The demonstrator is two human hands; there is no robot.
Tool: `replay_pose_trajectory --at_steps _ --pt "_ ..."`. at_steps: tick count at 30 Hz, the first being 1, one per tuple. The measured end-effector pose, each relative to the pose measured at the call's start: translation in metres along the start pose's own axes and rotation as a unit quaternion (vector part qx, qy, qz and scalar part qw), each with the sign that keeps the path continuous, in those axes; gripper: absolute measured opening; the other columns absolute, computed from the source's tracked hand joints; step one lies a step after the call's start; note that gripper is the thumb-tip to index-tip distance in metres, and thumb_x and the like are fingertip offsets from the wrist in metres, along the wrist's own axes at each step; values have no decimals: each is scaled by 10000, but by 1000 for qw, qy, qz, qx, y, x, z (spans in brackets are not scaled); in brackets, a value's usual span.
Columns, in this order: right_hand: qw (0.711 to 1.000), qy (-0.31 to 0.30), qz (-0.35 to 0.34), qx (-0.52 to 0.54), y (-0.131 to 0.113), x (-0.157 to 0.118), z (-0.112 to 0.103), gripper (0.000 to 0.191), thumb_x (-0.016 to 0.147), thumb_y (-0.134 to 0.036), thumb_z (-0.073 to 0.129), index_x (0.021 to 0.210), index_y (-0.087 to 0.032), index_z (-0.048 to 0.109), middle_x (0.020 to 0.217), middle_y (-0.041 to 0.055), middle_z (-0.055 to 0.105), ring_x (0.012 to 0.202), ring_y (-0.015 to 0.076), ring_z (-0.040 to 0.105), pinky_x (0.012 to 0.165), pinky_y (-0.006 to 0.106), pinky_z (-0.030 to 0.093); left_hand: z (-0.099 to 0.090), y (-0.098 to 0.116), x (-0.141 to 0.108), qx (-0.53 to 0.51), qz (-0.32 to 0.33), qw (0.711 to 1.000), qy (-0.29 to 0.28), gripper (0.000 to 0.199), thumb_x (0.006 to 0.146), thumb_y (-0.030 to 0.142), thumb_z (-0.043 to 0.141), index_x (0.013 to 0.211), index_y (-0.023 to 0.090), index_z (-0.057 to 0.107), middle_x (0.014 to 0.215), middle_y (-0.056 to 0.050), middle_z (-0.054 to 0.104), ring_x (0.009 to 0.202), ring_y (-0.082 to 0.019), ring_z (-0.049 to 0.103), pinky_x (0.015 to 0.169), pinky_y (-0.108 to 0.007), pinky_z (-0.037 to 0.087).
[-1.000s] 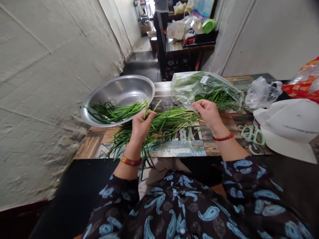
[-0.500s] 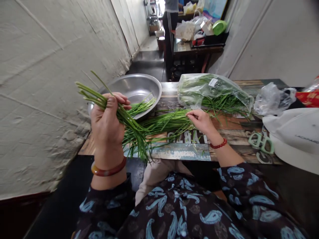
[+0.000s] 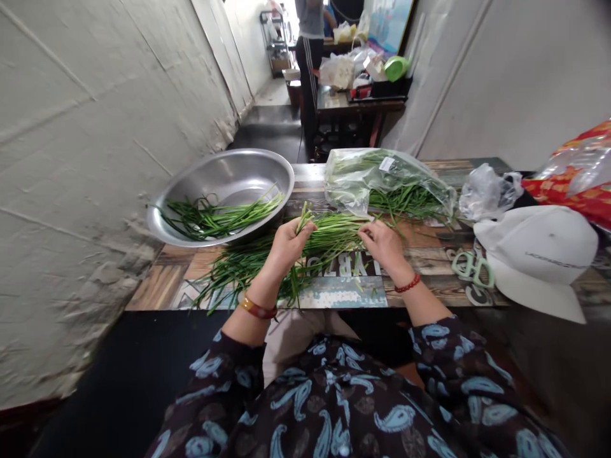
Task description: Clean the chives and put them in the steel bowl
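Observation:
A small bunch of garlic chives [image 3: 304, 215] is in my left hand [image 3: 287, 245], its pale cut ends sticking up past the thumb and its leaves hanging below the fist. Under it a pile of garlic chives [image 3: 329, 236] lies spread across the patterned table [image 3: 157, 277]. My right hand [image 3: 384, 245] is closed in a pinch at the stem ends on the pile's right side; the fingertips partly hide what they grip. Left of the pile, more garlic chives [image 3: 219, 219] rest in a wide steel basin [image 3: 167, 229].
Behind the pile lies a clear plastic bag [image 3: 353, 175] of chives. To the right are a crumpled bag [image 3: 489, 191], green-handled scissors [image 3: 472, 268], a white cap [image 3: 539, 248] and a red package [image 3: 573, 178]. A person [image 3: 309, 70] stands beyond, near a cluttered table [image 3: 358, 108].
My left hand has come down and right with its chives, from in front of the basin to over the pile. My right hand stays at the stem ends. The view has shifted slightly.

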State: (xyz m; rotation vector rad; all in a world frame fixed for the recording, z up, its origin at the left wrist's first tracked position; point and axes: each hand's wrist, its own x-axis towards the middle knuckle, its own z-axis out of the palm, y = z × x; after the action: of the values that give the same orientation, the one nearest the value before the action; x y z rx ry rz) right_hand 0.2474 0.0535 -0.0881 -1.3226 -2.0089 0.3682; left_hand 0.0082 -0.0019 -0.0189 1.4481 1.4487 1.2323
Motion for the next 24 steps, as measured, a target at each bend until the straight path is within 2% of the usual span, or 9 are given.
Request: replay_pose_trajectory --at_steps 3,7,9,12,15,19,22,24 --pt "987 51 33 149 -1 8 -7 208 861 -365 591 863 -200 717 876 63 708 776 196 632 725 312 481 3 0 4 -20 -1 1000 16 318 807 450 631 839 141 698 515 56 430 502 -91 371 496 -216 292" --pt "953 62 86 283 -13 19 -19 246 777 -411 691 858 -184 738 792 32 706 653 152 572 615 271 432 15 6 14 -57 10 998 38 325 769 389 679 958 134 748 570 26 570 567 -111 488 555 -222 371" --pt "938 68 97 325 -23 25 -24 253 758 -419 716 858 -187 743 754 22 690 635 138 545 592 259 410 25 10 20 -75 19 997 25 320 745 358 704 964 132 760 655 -8 650 633 -130 546 597 -234 408" --pt "907 71 105 401 -38 38 -27 261 733 -422 741 850 -189 733 716 6 671 623 122 537 591 248 415 37 15 32 -95 25 995 -4 289 690 348 756 870 122 765 747 -46 702 697 -152 581 650 -256 434" --pt "884 73 109 449 -46 55 -26 284 707 -436 750 823 -180 709 684 -5 648 599 109 527 571 237 411 44 17 42 -112 8 993 -30 310 667 418 782 735 123 717 617 -2 622 589 -113 504 581 -237 387" --pt "881 60 122 452 -46 74 -21 299 700 -465 740 776 -183 677 639 -20 606 562 99 499 532 232 385 46 12 56 -136 -29 988 -70 380 660 493 785 699 133 671 481 69 432 480 -65 349 488 -214 267" --pt "883 56 120 451 -41 81 -11 287 693 -459 748 750 -190 667 645 -24 599 576 100 502 561 240 408 47 7 65 -139 -42 985 -92 381 657 493 781 715 131 678 478 75 408 483 -65 338 489 -217 254" --pt "873 72 133 463 -37 81 -3 270 691 -441 754 741 -192 664 648 -25 591 586 98 501 573 239 416 48 3 70 -136 -52 984 -103 381 670 499 764 714 130 678 477 74 402 480 -65 327 484 -221 241"
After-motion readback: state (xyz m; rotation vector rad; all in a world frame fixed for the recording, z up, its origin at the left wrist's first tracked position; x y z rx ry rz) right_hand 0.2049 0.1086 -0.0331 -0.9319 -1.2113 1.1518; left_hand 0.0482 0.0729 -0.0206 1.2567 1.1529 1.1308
